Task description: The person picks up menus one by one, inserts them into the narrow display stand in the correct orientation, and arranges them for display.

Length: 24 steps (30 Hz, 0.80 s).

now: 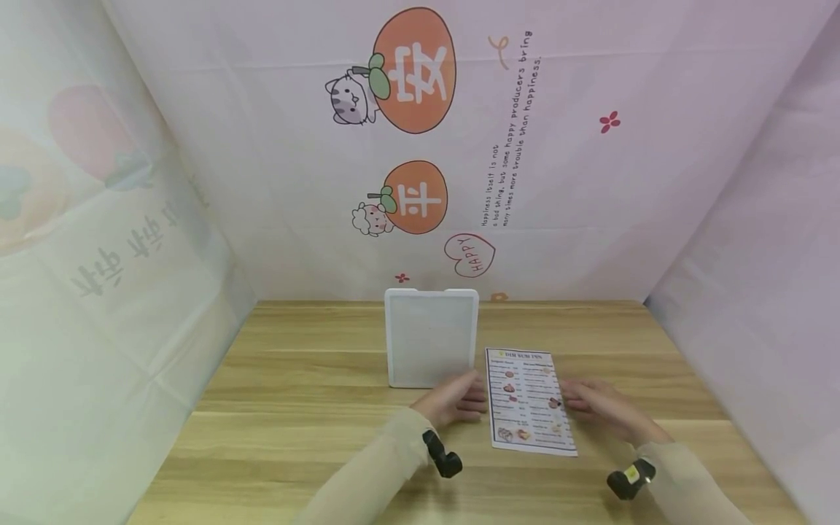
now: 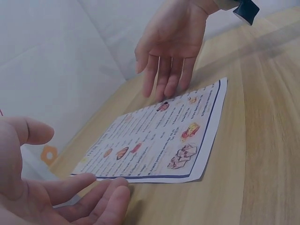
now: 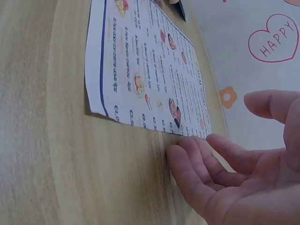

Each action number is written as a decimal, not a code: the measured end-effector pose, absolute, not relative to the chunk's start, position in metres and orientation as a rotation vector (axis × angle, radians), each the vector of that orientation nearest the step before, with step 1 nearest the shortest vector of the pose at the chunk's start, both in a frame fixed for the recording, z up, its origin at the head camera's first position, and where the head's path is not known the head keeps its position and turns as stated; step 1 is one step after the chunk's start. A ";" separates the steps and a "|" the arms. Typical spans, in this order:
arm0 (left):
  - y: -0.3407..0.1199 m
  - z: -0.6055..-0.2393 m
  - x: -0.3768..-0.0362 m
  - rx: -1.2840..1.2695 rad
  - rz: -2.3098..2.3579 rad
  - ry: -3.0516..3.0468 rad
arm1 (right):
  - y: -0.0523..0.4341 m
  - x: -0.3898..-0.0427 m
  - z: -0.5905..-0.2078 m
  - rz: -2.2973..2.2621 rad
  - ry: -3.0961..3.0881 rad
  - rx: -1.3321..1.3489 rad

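Note:
A printed menu sheet [image 1: 530, 401] headed "Dim Sum Inn" lies flat on the wooden table, with small food pictures and lines of text. At its left edge is my left hand [image 1: 453, 399], fingers relaxed and slightly bent, fingertips right at the paper's side. My right hand [image 1: 602, 408] rests by the opposite edge, its fingertips close to the border in the right wrist view. Neither hand has anything between thumb and fingers. Behind the left hand, a white-framed panel [image 1: 432, 339] with a pale grey face lies partly covered by the thumb.
The wooden tabletop [image 1: 295, 408] runs back to a white printed cloth wall [image 1: 282, 182] with orange fruit drawings and lettering. Cloth also hangs along the left and right sides. Each wrist carries a small black camera, such as the left one [image 1: 442, 456].

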<state>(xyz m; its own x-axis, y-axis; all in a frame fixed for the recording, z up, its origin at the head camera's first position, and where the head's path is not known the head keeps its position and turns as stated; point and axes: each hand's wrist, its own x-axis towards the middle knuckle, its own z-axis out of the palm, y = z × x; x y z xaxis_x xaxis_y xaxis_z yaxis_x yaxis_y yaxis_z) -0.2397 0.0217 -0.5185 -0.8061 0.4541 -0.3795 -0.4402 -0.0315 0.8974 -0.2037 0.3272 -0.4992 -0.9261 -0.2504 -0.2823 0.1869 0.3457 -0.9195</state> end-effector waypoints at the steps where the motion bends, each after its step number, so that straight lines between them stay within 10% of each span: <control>1: 0.023 -0.520 -0.240 0.010 1.901 1.631 | 0.327 -0.204 -0.499 -1.602 2.246 -0.052; 24: 0.031 -0.523 -0.240 -0.010 1.885 1.645 | 0.324 -0.203 -0.498 -1.628 2.218 0.005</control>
